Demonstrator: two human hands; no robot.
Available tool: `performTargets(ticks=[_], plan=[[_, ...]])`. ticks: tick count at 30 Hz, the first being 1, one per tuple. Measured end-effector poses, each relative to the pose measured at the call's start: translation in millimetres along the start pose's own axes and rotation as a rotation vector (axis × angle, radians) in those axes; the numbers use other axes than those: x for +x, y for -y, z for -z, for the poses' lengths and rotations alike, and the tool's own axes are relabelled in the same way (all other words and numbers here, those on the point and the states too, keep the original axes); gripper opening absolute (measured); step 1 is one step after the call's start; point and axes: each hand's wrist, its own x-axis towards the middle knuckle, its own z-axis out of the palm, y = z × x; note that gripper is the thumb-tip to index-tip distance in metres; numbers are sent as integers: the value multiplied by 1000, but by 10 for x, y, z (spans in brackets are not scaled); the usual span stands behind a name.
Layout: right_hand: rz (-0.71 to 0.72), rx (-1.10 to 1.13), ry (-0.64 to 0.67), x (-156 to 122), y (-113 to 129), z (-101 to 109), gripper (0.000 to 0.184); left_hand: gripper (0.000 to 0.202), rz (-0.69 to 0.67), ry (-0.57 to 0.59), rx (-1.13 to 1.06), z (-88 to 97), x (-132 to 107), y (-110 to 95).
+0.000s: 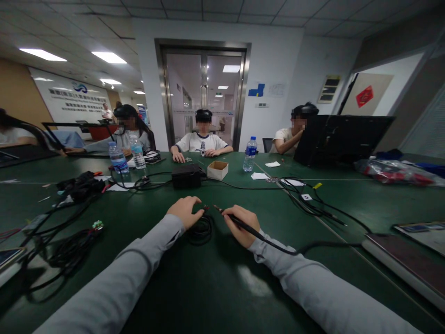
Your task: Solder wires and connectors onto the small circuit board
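Note:
My right hand [243, 225] grips a soldering iron [239, 222] like a pen, its metal tip pointing left. The iron's black cord runs back along my right forearm. My left hand [185, 212] has its thumb and fingers closed around a small part with red on it [206, 208], apparently the end of a cable; its details are too small to make out. The iron's tip is just right of this part, with a small gap between them. A coiled black cable [201, 229] lies on the table below, beside my left hand.
A black box [187, 176] and a small open carton [218, 170] stand ahead on the green table [222, 287]. Cable bundles lie left [74, 246] and right [313, 204]. Water bottles [249, 155] and a large black case [340, 139] stand farther back. Several people sit around.

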Motion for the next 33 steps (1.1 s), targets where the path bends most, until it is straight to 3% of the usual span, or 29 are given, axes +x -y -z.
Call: performTargets(ticks=[4, 7, 15, 20, 33], plan=[[-29, 11, -14, 4, -4, 4, 14, 46, 144, 34, -53, -307, 245, 22], [-41, 27, -25, 12, 3, 4, 14, 40, 174, -19, -11, -419, 256, -33], [1, 2, -16, -4, -5, 4, 13, 19, 128, -57, -117, -441, 191, -55], [43, -9, 2, -7, 11, 22, 13, 21, 119, -50, -213, -445, 178, -50], [157, -16, 78, -2, 52, 40, 14, 28, 41, -97, -215, -513, 210, 44]])
